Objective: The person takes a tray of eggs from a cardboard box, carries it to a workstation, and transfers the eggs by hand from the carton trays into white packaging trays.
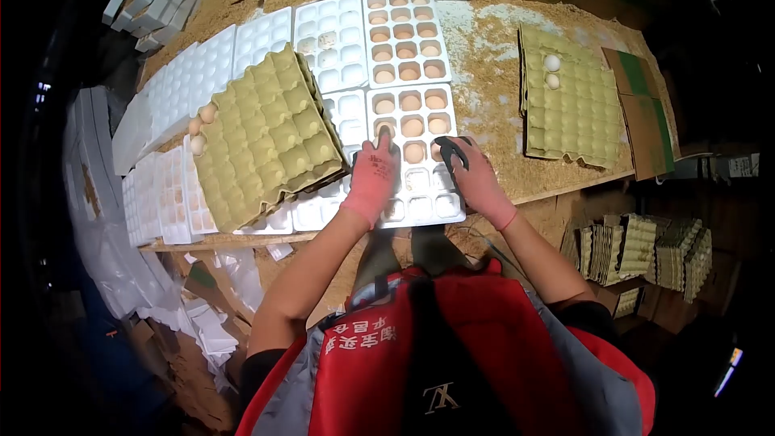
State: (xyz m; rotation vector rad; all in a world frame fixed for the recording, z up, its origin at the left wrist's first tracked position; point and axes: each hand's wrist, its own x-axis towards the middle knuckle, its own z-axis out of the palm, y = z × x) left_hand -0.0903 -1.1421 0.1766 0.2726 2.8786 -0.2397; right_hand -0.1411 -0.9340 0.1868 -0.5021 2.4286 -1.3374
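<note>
My left hand (pixel 374 179), in a pink glove, lies over the left column of the nearer white foam egg tray (pixel 461 214). Its index finger stretches to a brown egg (pixel 385 126) in a cell; whatever is under the palm is hidden. My right hand (pixel 478 182), gloved in pink with dark fingertips, reaches in from the right. Its curled fingers rest against another brown egg (pixel 437 153) in the right column. Between the hands, an egg (pixel 414 151) sits in the middle column. Eggs fill the upper rows of this tray, and its lower visible cells are bare white.
Behind stands a second foam tray (pixel 368 39) full of eggs. A tilted stack of yellowish pulp trays (pixel 266 133) is on the left, with several eggs (pixel 198 144) at its edge. More pulp trays (pixel 573 113) hold two white eggs (pixel 552 63) at right. Sawdust (pixel 500 169) covers the table.
</note>
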